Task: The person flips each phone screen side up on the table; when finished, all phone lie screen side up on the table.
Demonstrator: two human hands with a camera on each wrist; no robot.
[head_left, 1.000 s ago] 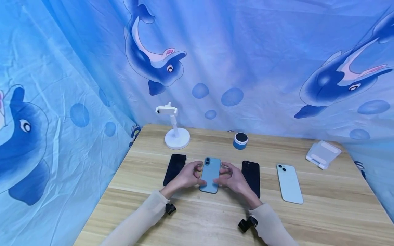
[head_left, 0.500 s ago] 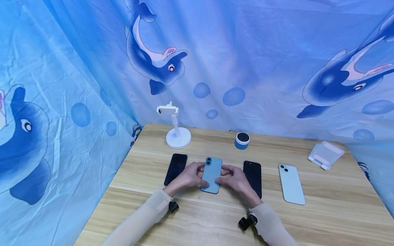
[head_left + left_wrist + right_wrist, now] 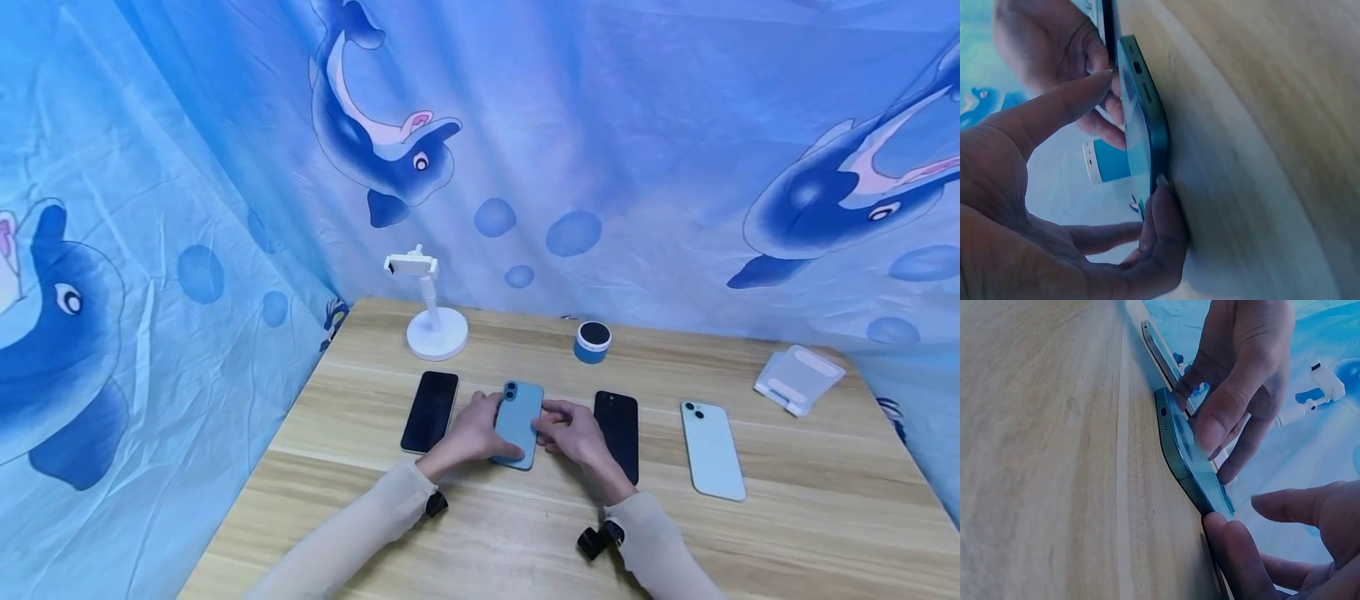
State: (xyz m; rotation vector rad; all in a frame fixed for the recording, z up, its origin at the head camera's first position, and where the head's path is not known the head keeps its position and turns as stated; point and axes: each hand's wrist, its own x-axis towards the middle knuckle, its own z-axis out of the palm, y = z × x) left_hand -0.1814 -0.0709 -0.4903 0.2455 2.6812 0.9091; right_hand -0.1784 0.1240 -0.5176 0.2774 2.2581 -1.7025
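Between both hands a teal phone (image 3: 527, 414) lies back up on the table, its two camera lenses at the far left corner. My left hand (image 3: 474, 428) holds its left side, thumb across the lower back and fingers at the edge; the left wrist view shows this phone (image 3: 1155, 119) beside the curled fingers of that hand (image 3: 1016, 250). At the phone's right edge is my right hand (image 3: 576, 433). In the right wrist view its fingertips touch the side of the phone (image 3: 1180, 456), while the thumb of that hand (image 3: 1335, 531) stands off the back.
A dark phone (image 3: 430, 412) lies left, a black phone (image 3: 618, 433) right, and a pale phone (image 3: 713, 450) farther right. Behind them stand a white phone holder (image 3: 437, 335), a blue round speaker (image 3: 592, 344) and a folded white stand (image 3: 799, 379). A dolphin-printed curtain (image 3: 637, 125) hangs behind the wooden table (image 3: 510, 550).
My left hand has shifted right, its thumb reaching farther over the teal phone. The right thumb has drawn back from the phone's back towards its edge.
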